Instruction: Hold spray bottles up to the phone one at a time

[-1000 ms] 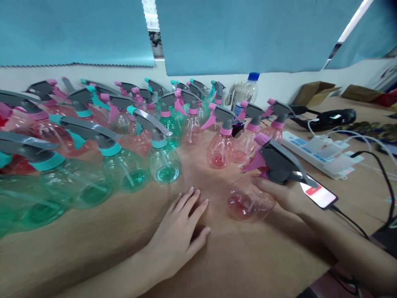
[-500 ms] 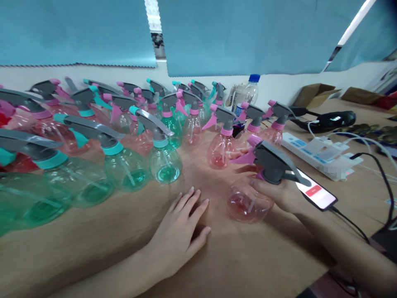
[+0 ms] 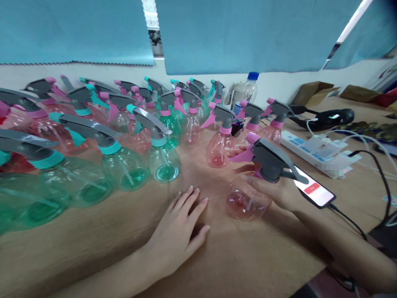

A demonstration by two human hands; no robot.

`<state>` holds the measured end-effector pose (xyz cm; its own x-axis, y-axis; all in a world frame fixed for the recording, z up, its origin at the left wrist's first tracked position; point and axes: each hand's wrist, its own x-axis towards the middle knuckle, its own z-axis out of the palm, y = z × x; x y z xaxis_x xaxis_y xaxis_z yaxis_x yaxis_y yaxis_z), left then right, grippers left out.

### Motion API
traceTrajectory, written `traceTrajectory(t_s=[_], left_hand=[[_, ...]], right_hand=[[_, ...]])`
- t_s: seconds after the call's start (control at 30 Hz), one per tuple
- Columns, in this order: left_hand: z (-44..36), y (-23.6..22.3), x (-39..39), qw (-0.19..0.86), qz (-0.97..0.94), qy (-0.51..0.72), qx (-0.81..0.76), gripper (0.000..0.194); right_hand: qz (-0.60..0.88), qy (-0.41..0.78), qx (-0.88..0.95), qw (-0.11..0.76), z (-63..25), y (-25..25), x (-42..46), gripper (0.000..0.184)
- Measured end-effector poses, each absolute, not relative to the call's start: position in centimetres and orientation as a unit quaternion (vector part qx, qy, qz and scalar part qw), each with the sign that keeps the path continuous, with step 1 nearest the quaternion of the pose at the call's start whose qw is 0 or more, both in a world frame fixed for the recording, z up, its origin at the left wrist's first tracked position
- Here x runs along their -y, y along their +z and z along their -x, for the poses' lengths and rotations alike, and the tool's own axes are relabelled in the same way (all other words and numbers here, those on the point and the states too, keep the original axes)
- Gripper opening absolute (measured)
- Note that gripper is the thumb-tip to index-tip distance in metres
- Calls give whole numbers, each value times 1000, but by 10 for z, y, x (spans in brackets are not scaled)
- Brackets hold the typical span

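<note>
My right hand [image 3: 266,186] is wrapped round the neck of a clear pink spray bottle [image 3: 245,203], which has a grey head and pink trigger. That bottle stands on the brown table, its nozzle pointing left; some of my fingers are hidden behind it. Flat on the tabletop lies my left hand [image 3: 182,223], fingers spread and holding nothing. Just beyond its fingertips is a green spray bottle [image 3: 164,161] with a turquoise collar. Another pink spray bottle [image 3: 218,149] stands close behind the one in my right hand.
Several green and pink spray bottles crowd the left and back, including a green one [image 3: 124,165]. A blue-capped plastic bottle [image 3: 250,89] stands by the wall. To the right are a power strip [image 3: 297,145], a lit phone [image 3: 319,192] on a cable, and a cardboard box [image 3: 313,93].
The view has shifted very slightly. Both hands and the held spray bottle keep their places on the table.
</note>
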<state>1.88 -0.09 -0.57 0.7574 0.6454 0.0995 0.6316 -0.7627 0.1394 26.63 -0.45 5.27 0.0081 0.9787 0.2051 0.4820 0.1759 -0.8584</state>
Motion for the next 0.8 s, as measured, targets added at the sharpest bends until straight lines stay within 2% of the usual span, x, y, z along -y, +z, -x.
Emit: traceTrajectory(t_s=[0.23,0.8], left_hand=[[-18,-5,1,53,-935,84,-342,47],[-19,-6,0,48,-935,82,-342,48]], right_hand=[[571,290,636,431,-265,54,6,15],[576,303,623,434,-273,44,0,23]])
